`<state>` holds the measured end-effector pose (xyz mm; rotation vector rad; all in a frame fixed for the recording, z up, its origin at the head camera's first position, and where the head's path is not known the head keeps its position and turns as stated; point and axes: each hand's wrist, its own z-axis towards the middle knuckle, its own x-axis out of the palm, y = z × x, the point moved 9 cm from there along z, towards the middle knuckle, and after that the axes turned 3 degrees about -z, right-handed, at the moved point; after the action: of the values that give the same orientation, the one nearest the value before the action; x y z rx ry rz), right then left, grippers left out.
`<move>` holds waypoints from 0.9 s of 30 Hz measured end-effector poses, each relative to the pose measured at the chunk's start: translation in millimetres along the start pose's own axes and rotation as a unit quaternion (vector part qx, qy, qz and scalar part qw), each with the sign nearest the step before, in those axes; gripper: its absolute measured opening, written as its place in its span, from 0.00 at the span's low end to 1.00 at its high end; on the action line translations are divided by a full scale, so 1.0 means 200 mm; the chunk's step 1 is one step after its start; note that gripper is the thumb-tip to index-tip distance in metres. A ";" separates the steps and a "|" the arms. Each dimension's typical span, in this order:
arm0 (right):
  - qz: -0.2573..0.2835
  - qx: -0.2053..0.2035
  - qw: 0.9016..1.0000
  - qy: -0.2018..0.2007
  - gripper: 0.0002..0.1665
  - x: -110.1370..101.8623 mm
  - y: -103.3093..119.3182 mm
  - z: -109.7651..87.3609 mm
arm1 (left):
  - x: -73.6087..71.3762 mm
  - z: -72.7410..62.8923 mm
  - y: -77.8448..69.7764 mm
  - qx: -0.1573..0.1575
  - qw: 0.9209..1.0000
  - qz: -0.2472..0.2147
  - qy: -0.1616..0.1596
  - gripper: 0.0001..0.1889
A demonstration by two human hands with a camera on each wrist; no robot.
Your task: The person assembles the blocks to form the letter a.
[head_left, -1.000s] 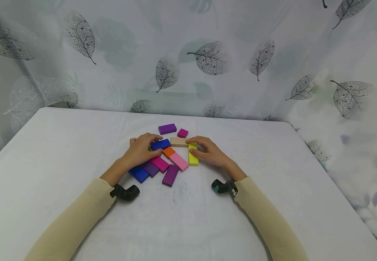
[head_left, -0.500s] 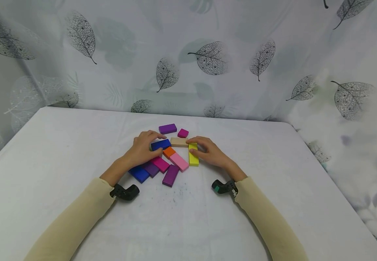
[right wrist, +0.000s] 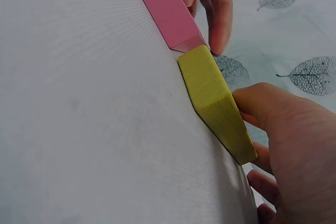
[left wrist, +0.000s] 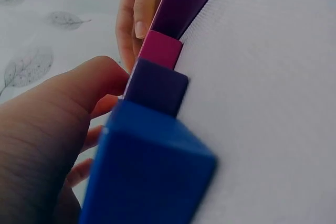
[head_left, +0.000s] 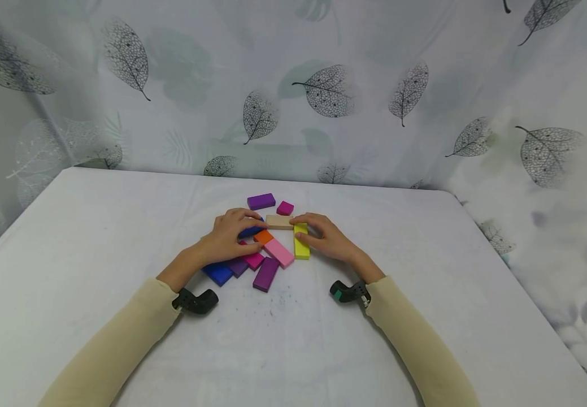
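In the head view my left hand (head_left: 229, 237) spreads over the left part of a group of coloured wooden blocks. Its fingertips lie over a blue block (head_left: 251, 230), its thumb beside an orange block (head_left: 261, 236) and a pink block (head_left: 279, 252); contact is unclear. My right hand (head_left: 327, 236) rests loosely on a yellow block (head_left: 301, 251), thumb and index finger at its left edge. A tan block (head_left: 279, 221) touches the yellow block's far end. In the right wrist view the right thumb (right wrist: 262, 103) touches the yellow block (right wrist: 215, 98).
A purple block (head_left: 261, 202) and a small magenta block (head_left: 285, 208) lie behind the group. Nearer are a magenta block (head_left: 253, 260), a second blue block (head_left: 219, 273) and a plum block (head_left: 265, 275). White cloth (head_left: 293, 350) covers the table; a leaf-print curtain (head_left: 171, 113) hangs behind.
My left hand has moved to the right across the blocks, covering more of the far blue block and the magenta one. The right hand and the yellow block have barely moved.
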<state>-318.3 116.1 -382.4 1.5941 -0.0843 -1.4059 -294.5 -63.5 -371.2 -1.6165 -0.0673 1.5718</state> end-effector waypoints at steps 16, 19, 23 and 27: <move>0.000 0.018 1.000 0.003 0.24 0.01 -0.01 0.00 | 0.02 -0.01 -0.03 0.022 0.999 0.029 0.016 0.23; -0.002 0.019 1.000 0.004 0.23 0.01 -0.02 0.00 | 0.02 -0.01 -0.02 0.018 1.000 0.017 0.015 0.23; 0.002 0.016 1.000 0.005 0.23 0.01 -0.02 0.00 | 0.02 0.00 -0.01 0.014 1.000 -0.008 0.011 0.21; 0.004 0.009 1.000 0.004 0.23 0.01 -0.02 0.00 | 0.01 0.00 -0.01 0.014 1.000 -0.026 0.004 0.19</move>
<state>-319.9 117.5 -386.2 1.6118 -0.0995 -1.3958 -293.3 -61.0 -371.3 -1.5870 -0.0818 1.5198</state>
